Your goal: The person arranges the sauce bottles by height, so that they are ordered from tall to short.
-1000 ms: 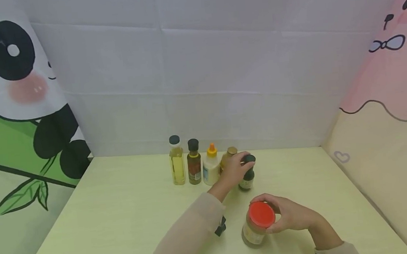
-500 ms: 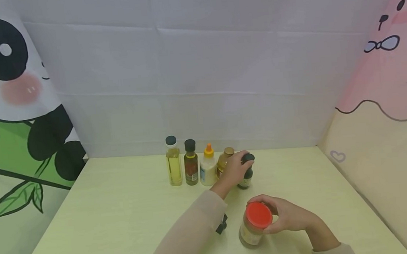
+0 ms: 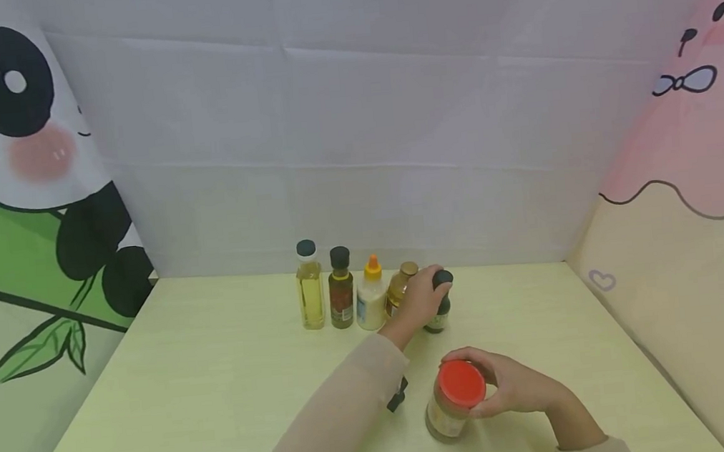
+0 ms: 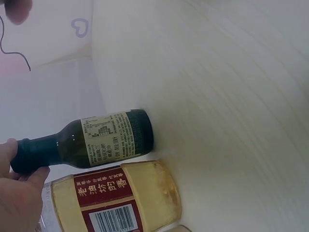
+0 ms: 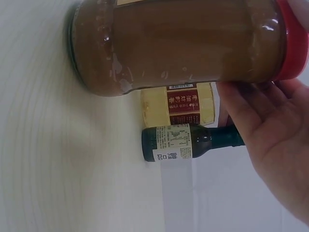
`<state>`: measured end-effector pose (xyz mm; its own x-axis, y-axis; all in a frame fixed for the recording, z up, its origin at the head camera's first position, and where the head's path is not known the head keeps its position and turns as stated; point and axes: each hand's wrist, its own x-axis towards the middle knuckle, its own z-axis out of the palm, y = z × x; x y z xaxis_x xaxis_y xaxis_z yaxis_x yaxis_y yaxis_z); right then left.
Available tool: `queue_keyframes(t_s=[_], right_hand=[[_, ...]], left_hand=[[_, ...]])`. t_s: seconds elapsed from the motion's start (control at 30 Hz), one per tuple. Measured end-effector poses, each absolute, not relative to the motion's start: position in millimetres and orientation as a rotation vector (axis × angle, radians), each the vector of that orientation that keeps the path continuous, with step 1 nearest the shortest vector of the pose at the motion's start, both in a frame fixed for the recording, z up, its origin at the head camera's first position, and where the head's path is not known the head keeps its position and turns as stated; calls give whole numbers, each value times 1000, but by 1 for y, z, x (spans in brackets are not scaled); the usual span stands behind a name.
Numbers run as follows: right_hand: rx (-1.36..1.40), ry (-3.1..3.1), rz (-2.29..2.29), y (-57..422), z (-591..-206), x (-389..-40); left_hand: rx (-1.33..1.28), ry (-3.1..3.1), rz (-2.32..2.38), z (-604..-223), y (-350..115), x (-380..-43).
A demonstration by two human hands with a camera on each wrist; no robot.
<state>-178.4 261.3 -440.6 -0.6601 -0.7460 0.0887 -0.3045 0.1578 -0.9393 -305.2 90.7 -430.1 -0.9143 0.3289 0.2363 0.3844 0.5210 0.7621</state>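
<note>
My left hand (image 3: 415, 302) grips the neck of a small dark green glass bottle (image 4: 108, 137) with a cream label and a dark cap. Beside it, partly hidden behind that hand, stands a golden oil bottle (image 3: 398, 289) with a tan cap and red label. Nearer to me, my right hand (image 3: 514, 383) holds a jar (image 5: 188, 46) of brown spread, its thumb and fingers round the upper part just under the red lid (image 3: 462, 384). The jar leans slightly in the head view, its base close over the table.
To the left of the golden bottle, a white squeeze bottle (image 3: 371, 304) with an orange-yellow nozzle, a dark red-brown bottle (image 3: 342, 303) and a clear bottle of pale oil (image 3: 312, 298) form a row. A white sheet (image 3: 392, 130) hangs behind the pale table (image 3: 220, 382).
My left hand has moved the dark green bottle slightly back, toward the row. My right hand and the jar stay nearly in place, while the head view has shifted a little.
</note>
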Motion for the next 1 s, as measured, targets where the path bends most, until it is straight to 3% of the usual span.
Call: queue_keyframes(t_s=[1.0], right_hand=[[-1057,2298,-1538,261,-449,-179]], left_hand=[[-581,-2704,-1364,-433,93,-309]])
